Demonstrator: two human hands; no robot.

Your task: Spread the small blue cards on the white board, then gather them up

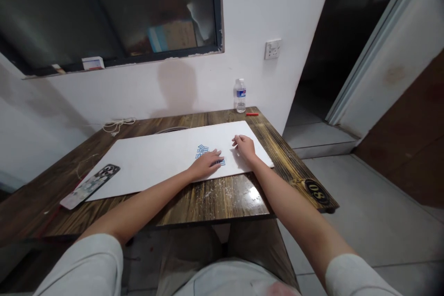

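Observation:
On the white board, small blue-and-white rectangular pieces lie in a loose cluster. My left hand rests palm down at the right side of this cluster, fingers stretched out and apart, hiding some of the pieces. To the right, my right hand is held just above the board, and its shadow falls beneath it. Its fingers are curled together at the tips; whatever they may hold is too small to see.
The board lies on a dark wooden table. A phone lies over its left end. Behind are a white cable, a clear water bottle and a red stick-like object. The wall stands along the back edge.

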